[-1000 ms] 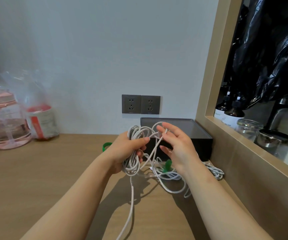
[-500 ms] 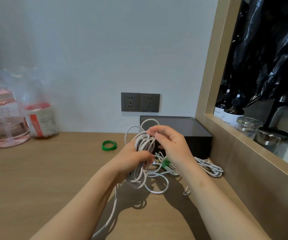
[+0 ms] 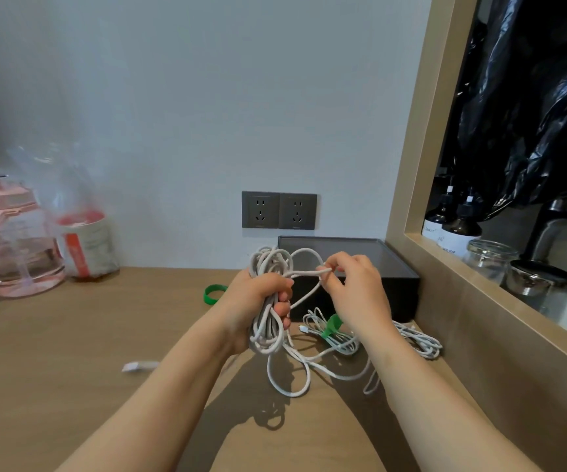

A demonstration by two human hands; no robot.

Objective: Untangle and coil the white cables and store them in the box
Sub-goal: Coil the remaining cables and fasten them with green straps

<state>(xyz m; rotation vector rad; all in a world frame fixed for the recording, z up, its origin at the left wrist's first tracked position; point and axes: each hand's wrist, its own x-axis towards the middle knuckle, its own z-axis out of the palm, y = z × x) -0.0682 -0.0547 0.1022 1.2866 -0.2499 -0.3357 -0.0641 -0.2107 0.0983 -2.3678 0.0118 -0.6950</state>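
My left hand (image 3: 253, 303) grips a coiled bunch of white cable (image 3: 267, 330) held above the wooden desk. My right hand (image 3: 353, 291) pinches a strand of the same cable (image 3: 304, 273) and holds it taut to the right of the bunch. Loose loops hang down onto the desk (image 3: 288, 379). A plug end (image 3: 139, 366) lies blurred at the left. Under my right wrist lies a second white cable with a green tie (image 3: 331, 328), and a third coil (image 3: 419, 342) lies further right. The dark box (image 3: 394, 291) stands behind my hands against the wall.
A green band (image 3: 214, 294) lies on the desk left of my hands. A pink water jug (image 3: 13, 243) and a plastic bag with a cup (image 3: 86, 240) stand at the far left. Wall sockets (image 3: 278, 210) are above the box. A wooden-framed ledge (image 3: 499, 301) borders the right.
My right hand has drawn a strand out to the right from the bunch. The trailing cable has been pulled in, and its plug end now lies on the desk at the left.
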